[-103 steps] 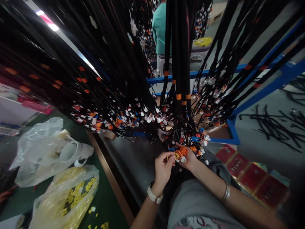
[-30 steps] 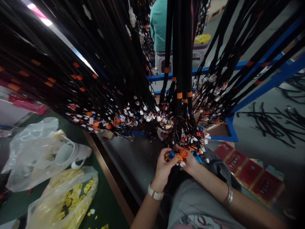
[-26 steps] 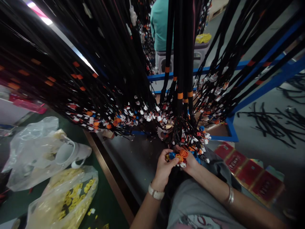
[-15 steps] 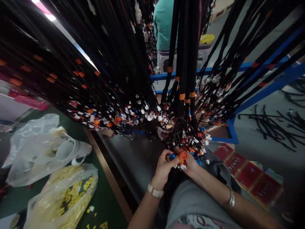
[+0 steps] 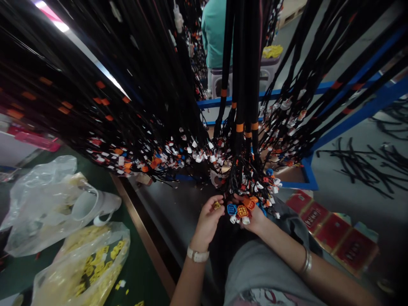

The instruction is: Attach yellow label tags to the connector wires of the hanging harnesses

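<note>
- Two hands meet at lower centre: left hand [image 5: 207, 217] pinches a yellow clip [image 5: 217, 205] between its fingertips, just beside the connectors [image 5: 242, 210].
- Right hand [image 5: 256, 216] is clamped on the connectors, faces upturned, probably to steady the hanging black cables [image 5: 244, 106].

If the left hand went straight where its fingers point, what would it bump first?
Likely the blue connector held by the right hand, beyond the left hand and its yellow piece; depth unclear.

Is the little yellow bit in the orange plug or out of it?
Out. The left hand pinches the yellow bit, with a gap between it and the orange plug in the right hand.
</note>
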`<state>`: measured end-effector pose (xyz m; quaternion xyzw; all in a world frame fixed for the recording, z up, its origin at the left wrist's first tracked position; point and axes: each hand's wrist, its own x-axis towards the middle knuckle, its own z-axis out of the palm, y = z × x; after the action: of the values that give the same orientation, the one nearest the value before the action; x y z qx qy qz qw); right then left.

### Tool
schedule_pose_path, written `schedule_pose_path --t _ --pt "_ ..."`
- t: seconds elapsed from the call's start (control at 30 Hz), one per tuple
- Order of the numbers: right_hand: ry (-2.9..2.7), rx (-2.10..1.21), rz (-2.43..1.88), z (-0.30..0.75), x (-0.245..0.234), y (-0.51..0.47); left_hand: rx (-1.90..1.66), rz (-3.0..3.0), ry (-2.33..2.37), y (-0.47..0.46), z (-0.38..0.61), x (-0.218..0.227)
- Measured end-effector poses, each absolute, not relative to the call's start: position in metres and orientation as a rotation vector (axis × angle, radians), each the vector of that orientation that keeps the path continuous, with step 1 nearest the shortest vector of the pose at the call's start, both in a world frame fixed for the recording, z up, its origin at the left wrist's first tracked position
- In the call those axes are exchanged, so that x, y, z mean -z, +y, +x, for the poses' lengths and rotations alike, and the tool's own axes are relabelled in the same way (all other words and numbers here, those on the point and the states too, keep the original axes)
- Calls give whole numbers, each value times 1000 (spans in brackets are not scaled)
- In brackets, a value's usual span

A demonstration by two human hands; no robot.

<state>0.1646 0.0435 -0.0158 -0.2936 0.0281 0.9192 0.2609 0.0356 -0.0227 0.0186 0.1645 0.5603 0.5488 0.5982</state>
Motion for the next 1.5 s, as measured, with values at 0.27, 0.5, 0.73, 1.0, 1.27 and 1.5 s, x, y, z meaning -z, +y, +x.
schedule_pose_path --t 0.27,0.5,0.73,1.0,1.27,1.5 --pt "147 -2471 -830 167 14 49 -1319 281 1187 -22 23 -21" --pt "174 -2487 -812 170 23 49 -1277 377 1320 -22 27 -20" --pt "164 -2494 -829 172 26 48 -1280 408 1398 -23 26 -16" --pt "159 -2495 -783 170 21 48 -1262 420 1435 -23 29 -14" --pt "178 -2491 -791 167 19 50 -1248 336 1435 -23 28 -14" --pt "192 -2468 -856 166 15 51 -1221 334 1389 -22 30 -16"
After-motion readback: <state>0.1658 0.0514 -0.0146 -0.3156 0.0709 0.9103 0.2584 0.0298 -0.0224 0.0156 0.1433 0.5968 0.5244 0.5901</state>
